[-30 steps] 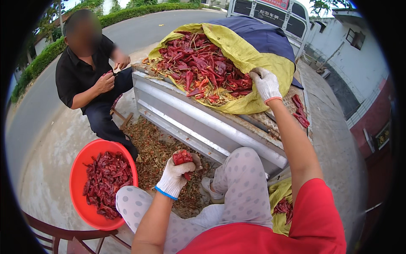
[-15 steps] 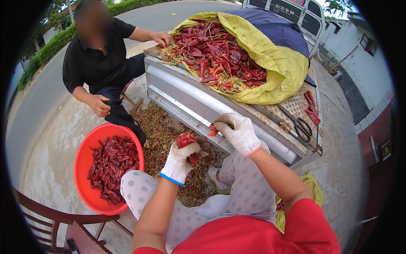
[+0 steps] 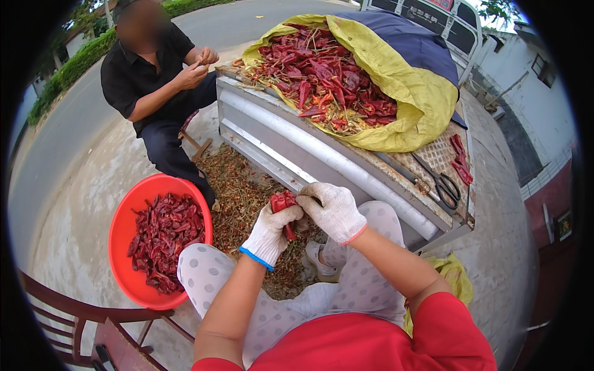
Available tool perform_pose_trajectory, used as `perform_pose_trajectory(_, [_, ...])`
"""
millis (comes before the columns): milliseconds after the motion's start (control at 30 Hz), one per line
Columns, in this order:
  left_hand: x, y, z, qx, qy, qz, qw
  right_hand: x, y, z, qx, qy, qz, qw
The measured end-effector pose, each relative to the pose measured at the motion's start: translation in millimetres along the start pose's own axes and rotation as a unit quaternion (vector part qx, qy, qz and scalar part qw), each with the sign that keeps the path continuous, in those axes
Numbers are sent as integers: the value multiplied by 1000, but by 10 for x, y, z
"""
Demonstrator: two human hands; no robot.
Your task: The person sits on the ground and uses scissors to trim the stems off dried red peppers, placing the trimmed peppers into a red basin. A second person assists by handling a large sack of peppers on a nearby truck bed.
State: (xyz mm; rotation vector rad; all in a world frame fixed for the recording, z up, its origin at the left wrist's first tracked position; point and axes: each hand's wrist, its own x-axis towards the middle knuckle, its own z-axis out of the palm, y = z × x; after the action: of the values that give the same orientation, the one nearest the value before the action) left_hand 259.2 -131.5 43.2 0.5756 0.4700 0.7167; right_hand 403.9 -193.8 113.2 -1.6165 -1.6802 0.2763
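My left hand [image 3: 270,232], in a white knit glove with a blue cuff, is closed around a small bunch of dried red chili peppers [image 3: 283,201]. Red shows above and below its fingers. My right hand [image 3: 333,211], gloved in white with a pink cuff, meets it from the right, its thumb and fingers pinched at the side of the bunch. The glove mostly hides the pepper in that pinch. Both hands are above my lap, in front of the metal truck bed [image 3: 328,162]. At lower left stands a red basin [image 3: 116,241] of dried chili peppers [image 3: 164,238].
A yellow woven sack [image 3: 417,114] spills chili peppers [image 3: 328,77] onto the truck bed. Black-handled scissors [image 3: 447,190] and loose peppers [image 3: 460,159] lie to its right. Stems litter the ground [image 3: 238,185]. A co-worker [image 3: 151,86] sits far left; a wooden chair [image 3: 80,312] is near left.
My right hand has moved left and down with a piece of red pepper to meet my left hand. The co-worker's hands have come together, leaving the truck bed's edge.
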Motion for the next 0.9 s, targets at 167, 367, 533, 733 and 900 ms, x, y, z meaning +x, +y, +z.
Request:
perform_pose_trajectory(167, [5, -27, 66, 20, 26, 69, 997, -10, -150, -31, 162, -35, 174, 971])
perform_pose_trajectory(367, [52, -58, 28, 0, 50, 75, 996, 26, -137, 8, 240, -22, 246, 939])
perform_pose_trajectory(533, [44, -60, 42, 20, 55, 92, 994, 8, -70, 179, 358, 22, 301, 884])
perform_pose_trajectory(733, [40, -61, -37, -3, 111, 109, 988, 133, 168, 221, 534, 99, 424, 725])
perform_pose_trajectory(900, [48, -14, -186, -95, 75, 72, 990, 197, 396, 84, 241, -32, 306, 921])
